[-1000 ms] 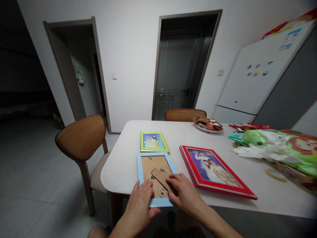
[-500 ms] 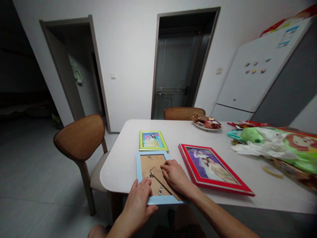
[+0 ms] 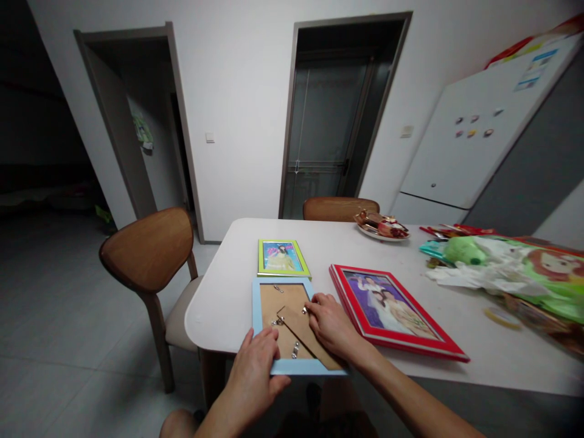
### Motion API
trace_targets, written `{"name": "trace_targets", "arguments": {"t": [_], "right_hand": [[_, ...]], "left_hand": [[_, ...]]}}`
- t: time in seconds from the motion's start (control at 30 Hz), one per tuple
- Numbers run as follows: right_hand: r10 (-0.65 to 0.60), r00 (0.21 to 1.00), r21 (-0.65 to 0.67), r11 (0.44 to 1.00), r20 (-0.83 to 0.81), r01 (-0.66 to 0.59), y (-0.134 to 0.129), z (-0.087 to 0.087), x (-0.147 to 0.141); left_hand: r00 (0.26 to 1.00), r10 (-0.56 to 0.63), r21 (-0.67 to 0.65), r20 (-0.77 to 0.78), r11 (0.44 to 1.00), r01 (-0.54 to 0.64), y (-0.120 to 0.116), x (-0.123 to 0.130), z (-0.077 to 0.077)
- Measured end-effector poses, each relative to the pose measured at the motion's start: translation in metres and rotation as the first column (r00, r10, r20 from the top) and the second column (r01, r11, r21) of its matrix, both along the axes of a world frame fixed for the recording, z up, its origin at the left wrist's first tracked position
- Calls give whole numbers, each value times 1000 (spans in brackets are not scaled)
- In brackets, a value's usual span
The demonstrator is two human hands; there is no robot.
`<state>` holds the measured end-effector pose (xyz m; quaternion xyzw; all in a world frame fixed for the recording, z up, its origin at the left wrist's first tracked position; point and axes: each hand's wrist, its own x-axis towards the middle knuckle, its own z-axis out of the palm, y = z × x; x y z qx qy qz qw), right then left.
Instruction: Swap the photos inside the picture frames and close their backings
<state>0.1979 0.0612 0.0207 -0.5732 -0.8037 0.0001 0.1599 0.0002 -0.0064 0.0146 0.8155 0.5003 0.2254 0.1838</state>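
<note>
A light blue picture frame (image 3: pixel 256 304) lies face down at the table's near edge, its brown backing board (image 3: pixel 274 304) showing. Small metal clips sit along the backing, and a thin stand leg crosses it. My left hand (image 3: pixel 255 365) grips the frame's lower left corner, fingers on top and thumb at the near edge. At the right side, the fingertips of my right hand (image 3: pixel 331 322) are pinched together at a small metal clip (image 3: pixel 304 310). The rest of that hand covers part of the right border.
Beyond the blue frame lies a green frame (image 3: pixel 261 258) with a photo. Red frames (image 3: pixel 335 283) are stacked to the right. Farther right are a green plastic bag (image 3: pixel 547 292), a tape roll (image 3: pixel 502 317) and a plate of wrapped items (image 3: pixel 381 228). A wooden chair (image 3: pixel 148 249) stands left.
My right hand has shifted slightly right across the backing, uncovering a metal clip near the right border. My left hand keeps its place on the corner.
</note>
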Motion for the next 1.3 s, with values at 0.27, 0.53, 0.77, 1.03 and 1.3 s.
{"name": "trace_targets", "arguments": {"t": [0.27, 0.53, 0.77, 1.03, 1.3], "right_hand": [[1, 998, 18, 1000, -59, 0, 0, -3, 5], [39, 989, 31, 999, -140, -35, -8, -5, 9], [142, 978, -18, 989, -152, -146, -17, 10, -32], [56, 994, -2, 998, -95, -56, 3, 1, -56], [162, 985, -20, 986, -52, -163, 5, -1, -78]], "left_hand": [[1000, 10, -22, 11, 1000, -10, -2, 1, 4], [999, -7, -16, 36, 1000, 8, -3, -1, 4], [999, -23, 14, 22, 1000, 22, -1, -3, -3], [999, -8, 32, 37, 999, 7, -3, -6, -7], [997, 1, 42, 76, 999, -4, -3, -6, -4]]}}
